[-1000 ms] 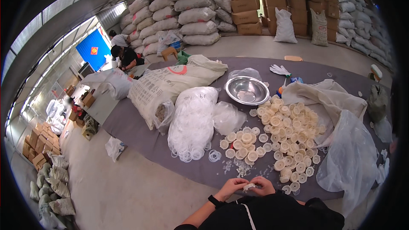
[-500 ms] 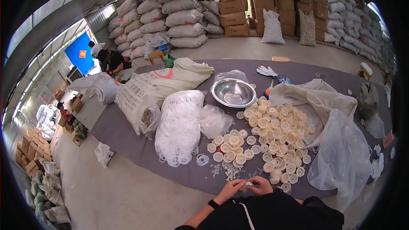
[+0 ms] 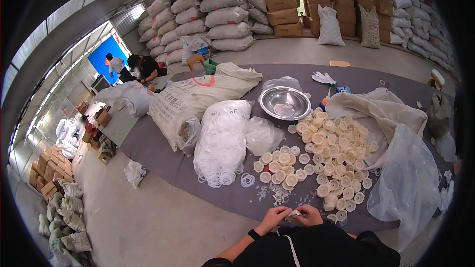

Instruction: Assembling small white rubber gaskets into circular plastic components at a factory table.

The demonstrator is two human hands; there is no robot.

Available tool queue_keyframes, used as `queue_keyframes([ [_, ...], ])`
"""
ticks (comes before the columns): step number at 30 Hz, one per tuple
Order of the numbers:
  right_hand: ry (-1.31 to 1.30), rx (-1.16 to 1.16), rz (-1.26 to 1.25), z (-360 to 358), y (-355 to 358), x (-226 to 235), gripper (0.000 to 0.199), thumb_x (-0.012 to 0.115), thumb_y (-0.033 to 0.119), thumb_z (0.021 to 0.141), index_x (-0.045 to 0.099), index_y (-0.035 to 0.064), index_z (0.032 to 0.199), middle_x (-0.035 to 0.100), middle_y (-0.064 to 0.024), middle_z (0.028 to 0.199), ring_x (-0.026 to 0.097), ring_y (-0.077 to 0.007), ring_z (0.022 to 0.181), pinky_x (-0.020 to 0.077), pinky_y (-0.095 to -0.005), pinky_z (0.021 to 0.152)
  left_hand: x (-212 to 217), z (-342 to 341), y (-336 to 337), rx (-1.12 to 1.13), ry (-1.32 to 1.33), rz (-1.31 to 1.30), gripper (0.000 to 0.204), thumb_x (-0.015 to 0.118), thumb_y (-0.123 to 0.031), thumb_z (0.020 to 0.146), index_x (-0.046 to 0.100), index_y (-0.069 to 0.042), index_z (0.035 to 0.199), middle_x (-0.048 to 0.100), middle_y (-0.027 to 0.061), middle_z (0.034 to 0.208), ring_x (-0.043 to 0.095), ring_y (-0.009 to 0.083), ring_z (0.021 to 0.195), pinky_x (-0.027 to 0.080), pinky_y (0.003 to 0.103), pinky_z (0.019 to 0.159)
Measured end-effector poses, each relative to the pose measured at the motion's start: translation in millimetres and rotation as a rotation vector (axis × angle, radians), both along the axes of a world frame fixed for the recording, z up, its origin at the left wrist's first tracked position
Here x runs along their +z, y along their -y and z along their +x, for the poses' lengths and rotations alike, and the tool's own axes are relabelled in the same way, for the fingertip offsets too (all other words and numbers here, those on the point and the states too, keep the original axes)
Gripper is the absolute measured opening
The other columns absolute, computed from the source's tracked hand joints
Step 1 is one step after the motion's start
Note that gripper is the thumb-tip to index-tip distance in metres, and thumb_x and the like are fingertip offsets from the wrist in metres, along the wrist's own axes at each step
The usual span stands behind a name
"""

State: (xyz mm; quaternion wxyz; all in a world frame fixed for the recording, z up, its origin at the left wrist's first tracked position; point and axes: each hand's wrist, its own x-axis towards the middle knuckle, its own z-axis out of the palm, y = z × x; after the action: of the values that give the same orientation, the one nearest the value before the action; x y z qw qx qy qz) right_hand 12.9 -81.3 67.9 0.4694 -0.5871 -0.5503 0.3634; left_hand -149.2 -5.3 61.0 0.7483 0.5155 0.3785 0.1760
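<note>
Your left hand (image 3: 272,219) and right hand (image 3: 310,214) pinch a small, pale, rounded piece (image 3: 295,213) at the matte grey-purple tabletop's (image 3: 230,198) six-o'clock edge. From it, ridged cream plastic discs (image 3: 336,155) heap at one o'clock, brown cardboard boxes (image 3: 284,16) at twelve.

On the table (image 3: 225,199), the bag of rings (image 3: 222,133) lies left of the heaped caps (image 3: 341,153), a sack (image 3: 173,106) behind it. The bowl (image 3: 284,104) stands behind the caps, leftward, and a plastic sheet (image 3: 405,183) lies to their right. The left hand (image 3: 271,218) and right hand (image 3: 309,215) are before the caps at the near edge.
</note>
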Motion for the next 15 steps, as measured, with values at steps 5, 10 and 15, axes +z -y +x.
queue_keyframes([
  [5, -0.053, 0.009, 0.003, -1.6, -0.9, -5.3, 0.022, 0.066, 0.008, 0.065, 0.059, 0.0014, 0.084, 0.058, -0.0076, 0.076, 0.057, -0.0154, 0.069, 0.0445, -0.0251, 0.064, 0.4, 1.5, 2.2, 0.015, 0.043, -0.010, 0.026, 0.052, -0.024, 0.083, 0.058, -0.002, 0.098, 0.058, -0.0002, 0.081, 0.052, 0.0050, 0.071, 0.043, 0.018, 0.061],
  [10, -0.026, 0.022, -0.017, -1.7, -1.3, -4.1, 0.022, 0.067, 0.009, 0.065, 0.059, 0.0015, 0.084, 0.059, -0.0073, 0.075, 0.057, -0.0149, 0.069, 0.0448, -0.0251, 0.064, -5.6, -1.5, 2.0, -0.018, 0.008, -0.049, 0.027, 0.051, -0.024, 0.083, 0.058, -0.003, 0.098, 0.058, -0.0006, 0.081, 0.052, 0.0051, 0.068, 0.044, 0.018, 0.059],
  [15, -0.045, 0.018, -0.023, -1.1, -1.4, -4.5, 0.022, 0.067, 0.010, 0.065, 0.059, 0.0016, 0.084, 0.059, -0.0074, 0.075, 0.058, -0.0146, 0.068, 0.0450, -0.0250, 0.063, 1.6, 0.6, 5.6, 0.042, -0.042, 0.012, 0.027, 0.055, -0.026, 0.081, 0.061, -0.002, 0.091, 0.058, -0.0019, 0.073, 0.049, 0.0040, 0.063, 0.039, 0.018, 0.057],
])
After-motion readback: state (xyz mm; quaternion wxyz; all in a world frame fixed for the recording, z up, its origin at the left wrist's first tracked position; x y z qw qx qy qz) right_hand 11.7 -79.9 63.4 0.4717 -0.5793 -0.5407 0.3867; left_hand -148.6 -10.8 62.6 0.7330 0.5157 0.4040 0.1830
